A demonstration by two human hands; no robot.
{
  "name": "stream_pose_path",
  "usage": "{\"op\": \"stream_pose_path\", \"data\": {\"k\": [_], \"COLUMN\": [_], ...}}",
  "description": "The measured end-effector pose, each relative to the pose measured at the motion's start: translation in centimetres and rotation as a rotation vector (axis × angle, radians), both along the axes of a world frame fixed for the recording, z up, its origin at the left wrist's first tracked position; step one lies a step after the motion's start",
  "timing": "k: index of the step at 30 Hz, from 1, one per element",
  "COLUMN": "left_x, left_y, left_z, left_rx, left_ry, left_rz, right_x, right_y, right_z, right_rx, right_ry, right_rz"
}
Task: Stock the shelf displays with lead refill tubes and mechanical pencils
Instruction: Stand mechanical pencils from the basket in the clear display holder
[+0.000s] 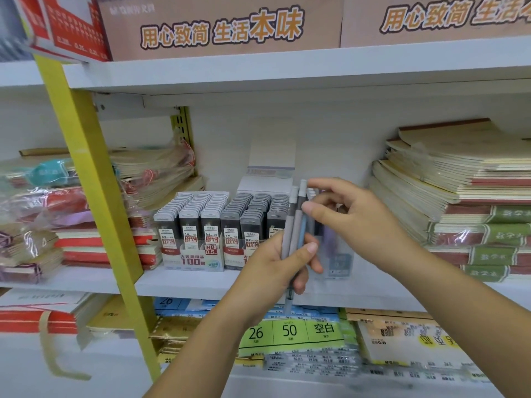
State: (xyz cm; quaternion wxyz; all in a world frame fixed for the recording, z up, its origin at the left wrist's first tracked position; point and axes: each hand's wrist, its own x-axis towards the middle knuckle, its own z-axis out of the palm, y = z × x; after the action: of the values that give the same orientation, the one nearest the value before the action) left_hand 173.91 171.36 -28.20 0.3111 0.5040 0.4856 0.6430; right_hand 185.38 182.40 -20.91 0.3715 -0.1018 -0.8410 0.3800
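My left hand grips a small bunch of mechanical pencils, grey and light blue, held upright in front of the middle shelf. My right hand pinches the top of one of these pencils between thumb and fingers. Behind the hands stands a clear plastic pencil display, partly hidden. To its left sit two display boxes of lead refill tubes: the 0.5 box and the 0.7 box, both packed with dark tubes.
A yellow ladder rail slants across the left. Notebook stacks fill the right of the white shelf, wrapped notebook packs the left. A white box stands behind the displays. Paper packs lie on the shelf below.
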Motion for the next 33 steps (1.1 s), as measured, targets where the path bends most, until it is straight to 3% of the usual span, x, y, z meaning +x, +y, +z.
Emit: {"op": "stream_pose_path", "data": {"k": [3, 7, 11, 14, 19, 22, 29, 33], "left_x": [0.0, -0.1, -0.5, -1.0, -1.6, -1.7, -1.9, -2.0], "left_y": [0.1, 0.2, 0.0, 0.1, 0.1, 0.0, 0.0, -0.1], "left_z": [-0.2, 0.1, 0.0, -0.3, -0.4, -0.5, -0.7, -0.9], "left_rx": [-0.038, -0.070, -0.102, -0.112, -0.109, -0.094, -0.096, -0.095], "left_ry": [0.004, 0.035, -0.027, -0.128, -0.200, -0.163, -0.114, -0.076], "left_rz": [-0.009, -0.008, 0.072, 0.141, 0.169, 0.173, 0.196, 0.216], "right_x": [0.5, 0.7, 1.4, 1.9, 0.5, -0.6, -1.5, -1.6], "right_y": [0.4, 1.0, 2.3, 3.4, 4.7, 5.4, 6.4, 6.9], "right_z": [0.2, 0.1, 1.6, 2.8, 2.7, 2.2, 1.5, 2.0], "right_rx": [-0.191, -0.268, -0.360, -0.171, 0.276, 0.432, 0.465, 0.385], "right_ry": [0.046, 0.119, 0.322, 0.383, 0.115, -0.030, -0.104, -0.099], "right_rz": [0.092, 0.073, 0.003, -0.068, -0.236, -0.312, -0.325, -0.293]}}
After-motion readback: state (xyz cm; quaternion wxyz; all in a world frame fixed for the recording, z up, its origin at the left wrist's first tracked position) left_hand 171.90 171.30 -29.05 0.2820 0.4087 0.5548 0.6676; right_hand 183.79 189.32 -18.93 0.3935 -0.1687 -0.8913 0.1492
